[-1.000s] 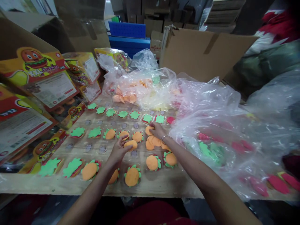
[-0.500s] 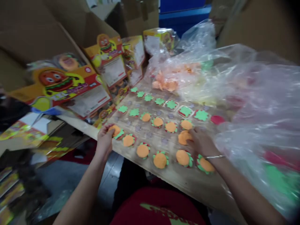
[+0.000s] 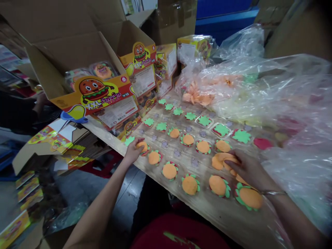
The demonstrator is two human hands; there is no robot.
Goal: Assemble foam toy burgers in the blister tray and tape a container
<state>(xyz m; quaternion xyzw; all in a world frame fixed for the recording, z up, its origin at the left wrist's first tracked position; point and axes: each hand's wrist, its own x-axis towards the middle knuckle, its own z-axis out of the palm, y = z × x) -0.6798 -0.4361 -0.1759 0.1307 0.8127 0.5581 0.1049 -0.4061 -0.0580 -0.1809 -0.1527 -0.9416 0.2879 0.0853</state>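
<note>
Rows of burger-shaped sweets in clear plastic cups lie before me, some topped with a green leaf piece [image 3: 204, 120], others with an orange bun piece [image 3: 169, 170]. At the near left edge of the board, my left hand [image 3: 133, 152] has its fingers closed around the rim of an orange bun top [image 3: 142, 147], which rests on green and red layers. A green-topped burger [image 3: 129, 140] is just beyond those fingers. My right hand [image 3: 246, 169] grips several loose orange bun tops [image 3: 228, 162] above the right side of the rows. Its fingers partly hide them.
Printed burger display boxes [image 3: 109, 100] line the left and back. Clear plastic bags [image 3: 259, 93] with coloured pieces cover the right side. A red disc [image 3: 262, 143] lies by the bags. Flat cartons [image 3: 62, 138] are stacked at left, where another person's arm [image 3: 38, 103] shows.
The view has swung left. My left hand has shifted slightly along the bun top, uncovering the green-topped burger beside it. The bun tops in my right hand are more fanned out and visible.
</note>
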